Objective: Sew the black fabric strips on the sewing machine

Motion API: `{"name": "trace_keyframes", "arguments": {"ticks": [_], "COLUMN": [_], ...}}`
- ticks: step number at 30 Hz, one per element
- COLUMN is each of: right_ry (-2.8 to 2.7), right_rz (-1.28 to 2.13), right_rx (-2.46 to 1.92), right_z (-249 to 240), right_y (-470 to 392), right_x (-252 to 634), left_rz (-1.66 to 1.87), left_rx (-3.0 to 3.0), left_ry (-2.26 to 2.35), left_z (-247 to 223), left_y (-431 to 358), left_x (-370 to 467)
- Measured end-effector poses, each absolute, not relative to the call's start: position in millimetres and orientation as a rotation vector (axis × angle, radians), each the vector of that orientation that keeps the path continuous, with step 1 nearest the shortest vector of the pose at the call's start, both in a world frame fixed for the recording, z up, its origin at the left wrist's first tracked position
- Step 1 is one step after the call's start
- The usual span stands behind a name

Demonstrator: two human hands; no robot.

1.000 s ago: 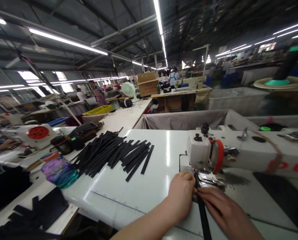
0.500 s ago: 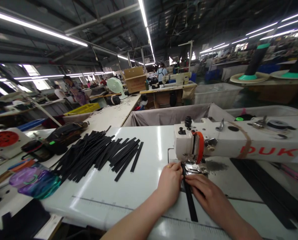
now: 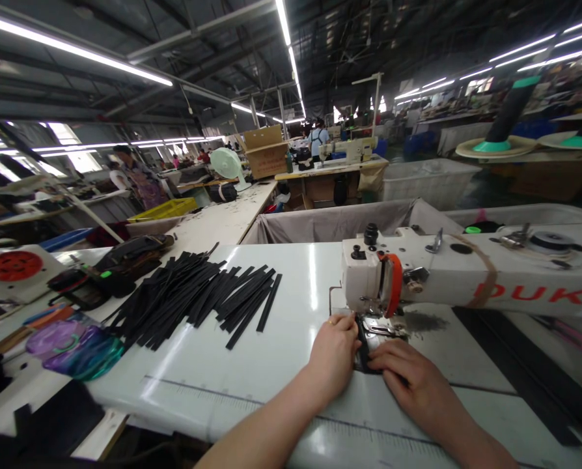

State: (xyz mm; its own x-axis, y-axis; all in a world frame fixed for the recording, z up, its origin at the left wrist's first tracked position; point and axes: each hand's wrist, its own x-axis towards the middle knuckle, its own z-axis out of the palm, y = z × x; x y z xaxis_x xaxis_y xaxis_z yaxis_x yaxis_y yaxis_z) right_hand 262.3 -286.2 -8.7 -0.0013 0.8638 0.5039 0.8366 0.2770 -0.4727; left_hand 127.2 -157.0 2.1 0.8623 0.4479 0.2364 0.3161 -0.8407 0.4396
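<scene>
A black fabric strip (image 3: 362, 348) lies on the sewing machine's bed, just left of the metal plate (image 3: 379, 328) under the needle area. My left hand (image 3: 334, 348) presses its bunched fingers on the strip's left edge, close to the sewing machine head (image 3: 366, 273). On the other side, my right hand (image 3: 408, 372) pinches the strip's near end, which now looks folded over toward the right. Fingers hide part of the fold. To the left, many loose black strips (image 3: 174, 299) lie in a pile on the white table (image 3: 252, 365).
Two long black bands (image 3: 515, 371) run beneath the machine arm at right. A ruler scale (image 3: 213, 394) crosses the table's near side. A purple and teal pouch (image 3: 73, 345) sits at left. Thread cones (image 3: 508, 117) stand at upper right; a grey cloth-lined bin (image 3: 320, 225) is behind the table.
The strip's near end, which stretched toward me on the table, is now drawn up and folded at my right fingers. My left hand has stayed nearly in place.
</scene>
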Motion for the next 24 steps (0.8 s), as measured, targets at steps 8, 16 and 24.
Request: {"name": "trace_keyframes", "arguments": {"ticks": [8, 16, 24], "right_ry": [-1.823, -1.847, -1.862], "right_rz": [-0.092, -0.132, -0.16], "right_rx": [-1.629, -1.686, -1.701], "right_z": [-11.9, -17.6, -15.6], "right_y": [-280.3, -276.6, -277.1], "right_x": [264.8, 265.6, 264.6], "left_rz": [0.437, 0.393, 0.481], "left_rx": [2.693, 2.693, 2.662], "left_ry": [0.575, 0.64, 0.658], "left_z": [7.3, 19.6, 12.3], "left_y": [-157.8, -161.5, -163.2], "left_x": [127.3, 124.5, 127.9]}}
